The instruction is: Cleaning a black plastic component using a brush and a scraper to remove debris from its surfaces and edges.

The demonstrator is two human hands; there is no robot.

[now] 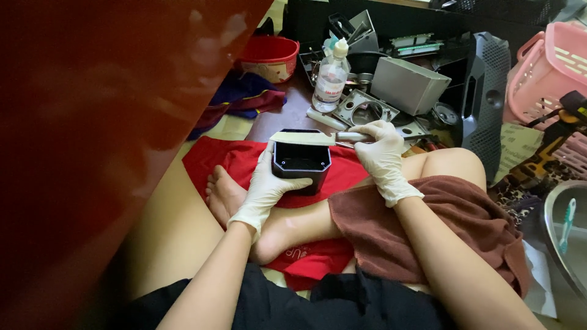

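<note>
Left hand (266, 186) grips black housing (301, 162); right hand (382, 156) pinches flat brush (306, 138). Advisable: hold housing steady, stroke lightly along rim.

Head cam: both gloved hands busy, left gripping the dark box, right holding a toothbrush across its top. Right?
Not quite. In the head view the right hand holds a flat paintbrush with a metal handle across the top of the dark box, not a toothbrush. A toothbrush lies in the metal basin at the right edge. The left hand does grip the box; both hands are gloved.
</note>
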